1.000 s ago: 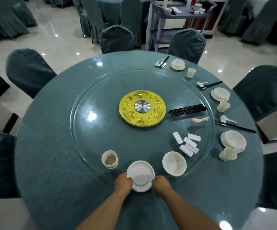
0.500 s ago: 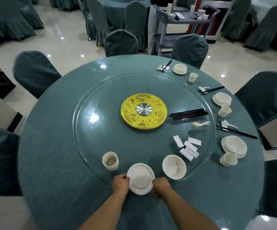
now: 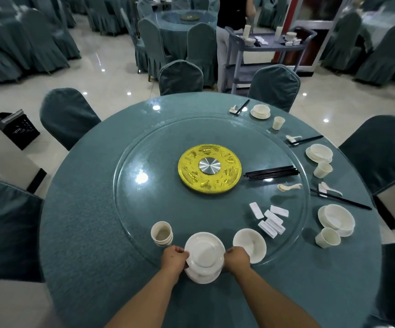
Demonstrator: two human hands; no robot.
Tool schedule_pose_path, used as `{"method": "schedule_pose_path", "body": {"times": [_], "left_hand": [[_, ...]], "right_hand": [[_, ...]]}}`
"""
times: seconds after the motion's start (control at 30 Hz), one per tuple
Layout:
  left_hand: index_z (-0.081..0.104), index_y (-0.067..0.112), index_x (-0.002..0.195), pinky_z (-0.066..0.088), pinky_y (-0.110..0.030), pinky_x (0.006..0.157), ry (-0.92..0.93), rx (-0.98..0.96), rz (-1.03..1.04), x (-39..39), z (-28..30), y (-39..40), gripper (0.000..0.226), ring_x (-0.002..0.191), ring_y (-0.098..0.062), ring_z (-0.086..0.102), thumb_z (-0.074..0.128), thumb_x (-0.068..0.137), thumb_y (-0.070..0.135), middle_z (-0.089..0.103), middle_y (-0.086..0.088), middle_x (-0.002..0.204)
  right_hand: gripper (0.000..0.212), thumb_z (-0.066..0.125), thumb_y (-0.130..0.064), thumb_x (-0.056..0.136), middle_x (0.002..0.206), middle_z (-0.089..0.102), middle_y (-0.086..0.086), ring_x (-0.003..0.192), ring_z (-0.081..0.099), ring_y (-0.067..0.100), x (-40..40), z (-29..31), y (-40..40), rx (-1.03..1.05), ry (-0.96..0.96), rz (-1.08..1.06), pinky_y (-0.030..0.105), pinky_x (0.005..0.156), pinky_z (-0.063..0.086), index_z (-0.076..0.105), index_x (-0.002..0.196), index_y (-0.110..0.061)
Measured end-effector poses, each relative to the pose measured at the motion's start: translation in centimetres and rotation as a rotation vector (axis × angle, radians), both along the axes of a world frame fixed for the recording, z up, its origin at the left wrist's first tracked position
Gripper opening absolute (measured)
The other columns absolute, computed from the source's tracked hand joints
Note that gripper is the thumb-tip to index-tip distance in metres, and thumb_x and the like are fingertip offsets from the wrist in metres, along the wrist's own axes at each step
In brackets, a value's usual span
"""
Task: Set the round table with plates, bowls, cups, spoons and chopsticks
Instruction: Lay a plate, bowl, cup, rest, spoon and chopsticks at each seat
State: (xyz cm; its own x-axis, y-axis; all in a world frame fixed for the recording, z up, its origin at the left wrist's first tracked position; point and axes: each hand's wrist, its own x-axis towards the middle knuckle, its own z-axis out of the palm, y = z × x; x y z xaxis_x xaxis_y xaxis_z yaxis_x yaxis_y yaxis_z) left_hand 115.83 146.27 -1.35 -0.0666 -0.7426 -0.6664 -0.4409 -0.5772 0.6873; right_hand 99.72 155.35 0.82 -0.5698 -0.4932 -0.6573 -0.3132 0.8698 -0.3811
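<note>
A stack of white plates (image 3: 204, 253) sits at the near edge of the glass turntable (image 3: 144, 197). My left hand (image 3: 174, 258) grips the stack's left rim and my right hand (image 3: 236, 258) grips its right rim. The top plate looks slightly raised and tilted above the ones below. Beside the stack stand stacked cups (image 3: 161, 233) on the left and white bowls (image 3: 250, 245) on the right. Chopstick rests (image 3: 269, 220), a bundle of black chopsticks (image 3: 271, 172) and a spoon (image 3: 288, 187) lie further right on the glass.
Three place settings with plate, bowl, cup, spoon and chopsticks line the table's right rim, such as the nearest bowl on plate (image 3: 336, 220). A gold centre disc (image 3: 209, 172) marks the middle. Covered chairs ring the table; a service cart (image 3: 269, 53) and a person stand behind.
My head has lifted, so the table sits lower in view. Both hands stay on the plate stack, and the top plate now appears lifted a little off the rest.
</note>
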Motion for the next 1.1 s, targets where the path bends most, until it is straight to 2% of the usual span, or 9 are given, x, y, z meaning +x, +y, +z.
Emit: {"method": "schedule_pose_path", "body": {"times": [0.13,0.27,0.37,0.5,0.63,0.77,0.93,1.03,1.1], "left_hand": [[0.062,-0.003,0.092,0.058,-0.052,0.081,0.059,-0.011,-0.036,-1.5,1.6,-0.3,0.009,0.079,-0.03,0.063,0.068,0.085,-0.001,0.067,-0.021,0.089],[0.064,-0.001,0.092,0.06,-0.045,0.078,0.104,-0.021,-0.073,-4.6,2.9,0.4,0.005,0.078,-0.031,0.066,0.065,0.089,0.002,0.069,-0.02,0.089],[0.063,-0.004,0.094,0.061,-0.04,0.075,0.158,-0.015,-0.117,-7.4,3.4,1.8,0.008,0.074,-0.028,0.067,0.061,0.093,0.003,0.07,-0.019,0.088],[0.063,-0.003,0.092,0.061,-0.04,0.076,0.172,-0.026,-0.232,-11.7,3.6,4.7,0.008,0.071,-0.028,0.068,0.057,0.094,0.003,0.071,-0.021,0.086],[0.062,-0.001,0.088,0.06,-0.046,0.081,0.154,-0.018,-0.349,-14.9,3.2,7.7,0.009,0.072,-0.029,0.066,0.055,0.093,0.002,0.07,-0.02,0.084],[0.064,0.003,0.086,0.061,-0.039,0.077,0.106,0.003,-0.477,-16.6,1.8,11.1,0.012,0.07,-0.025,0.068,0.055,0.093,0.006,0.072,-0.017,0.086],[0.064,0.006,0.081,0.06,-0.037,0.075,0.043,0.055,-0.656,-16.8,-1.1,14.1,0.012,0.071,-0.023,0.067,0.057,0.091,0.003,0.071,-0.013,0.083],[0.065,0.01,0.077,0.059,-0.03,0.068,-0.054,0.051,-0.72,-15.9,-2.8,14.9,0.015,0.07,-0.018,0.068,0.059,0.088,0.004,0.072,-0.009,0.082],[0.065,0.01,0.077,0.061,-0.034,0.071,-0.101,0.053,-0.748,-15.2,-3.9,15.1,0.013,0.069,-0.019,0.069,0.06,0.087,0.005,0.072,-0.008,0.08]], "right_hand": [[0.031,0.054,-0.012,0.085,0.058,0.05,0.002,0.068,0.047,0.023,-1.5,1.7,0.5,-0.143,-0.033,-0.172,0.025,0.063,0.036,0.046,0.055,-0.014],[0.034,0.054,-0.012,0.089,0.066,0.054,0.005,0.073,0.052,0.022,-3.9,2.9,2.3,-0.24,-0.023,-0.267,0.024,0.066,0.037,0.046,0.056,-0.015],[0.024,0.053,-0.007,0.088,0.071,0.057,0.01,0.074,0.053,0.022,-6.2,3.3,4.8,-0.301,-0.017,-0.402,0.027,0.068,0.041,0.055,0.064,-0.009],[0.016,0.052,-0.003,0.087,0.071,0.056,0.016,0.07,0.048,0.022,-9.6,3.0,9.7,-0.34,-0.005,-0.59,0.035,0.064,0.043,0.056,0.072,-0.004],[0.015,0.054,-0.008,0.089,0.073,0.061,0.018,0.061,0.054,0.027,-11.7,2.1,14.9,-0.314,0.023,-0.782,0.042,0.066,0.055,0.06,0.077,-0.002],[0.015,0.056,-0.011,0.089,0.071,0.064,0.019,0.059,0.058,0.028,-12.2,-0.4,19.9,-0.246,0.023,-0.891,0.043,0.07,0.058,0.062,0.078,-0.003],[0.015,0.054,-0.007,0.09,0.071,0.063,0.021,0.06,0.058,0.029,-11.2,-4.7,23.7,-0.215,-0.062,-1.011,0.053,0.073,0.059,0.061,0.079,0.0],[0.021,0.053,-0.007,0.091,0.066,0.06,0.018,0.061,0.058,0.03,-10.3,-6.7,24.7,-0.192,-0.114,-1.036,0.051,0.073,0.056,0.056,0.071,-0.005],[0.022,0.053,-0.009,0.093,0.063,0.058,0.015,0.055,0.057,0.028,-9.6,-7.9,24.9,-0.18,-0.138,-1.041,0.045,0.067,0.055,0.054,0.071,-0.006]]}}
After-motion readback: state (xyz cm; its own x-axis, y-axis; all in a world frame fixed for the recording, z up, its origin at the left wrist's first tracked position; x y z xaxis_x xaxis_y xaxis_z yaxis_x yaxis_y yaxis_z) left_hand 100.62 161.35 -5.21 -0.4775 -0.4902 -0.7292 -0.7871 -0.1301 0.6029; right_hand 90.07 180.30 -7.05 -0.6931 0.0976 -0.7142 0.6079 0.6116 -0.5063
